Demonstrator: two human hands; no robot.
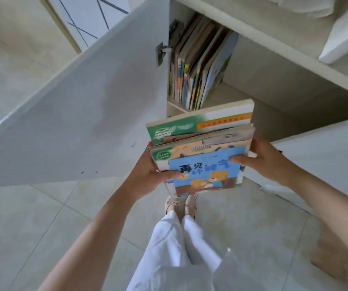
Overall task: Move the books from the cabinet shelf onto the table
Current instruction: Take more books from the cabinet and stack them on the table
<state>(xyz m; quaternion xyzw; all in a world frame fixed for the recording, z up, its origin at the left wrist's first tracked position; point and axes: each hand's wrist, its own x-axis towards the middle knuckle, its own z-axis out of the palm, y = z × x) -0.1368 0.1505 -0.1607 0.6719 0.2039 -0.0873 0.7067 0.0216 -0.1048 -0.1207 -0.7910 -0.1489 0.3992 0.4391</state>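
Both hands hold a stack of children's books [202, 152] in the air in front of the open cabinet, above the tiled floor [42, 217] and the person's feet. The left hand [147, 175] grips the stack's left edge, its thumb lying across the blue cover and its fingers curled underneath, out of sight. The right hand [261, 158] grips the right edge the same way, thumb pressed on the top cover, fingers hidden below. The top book [206, 175] has a blue cover with cartoon animals and large characters; the lowest and widest one [200, 122] shows a green and white cover with an orange band, jutting out toward the cabinet.

Behind the stack, on the cabinet shelf [231, 97], a row of thin picture books [198, 66] stands upright, packed against the left wall and leaning slightly. The white cabinet door [74, 114] hangs wide open to the left, its metal hinge [161, 53] visible at the frame. A second white door [326, 143] stands just right of the right hand. White trousers [179, 244] and light shoes [180, 204] show below.
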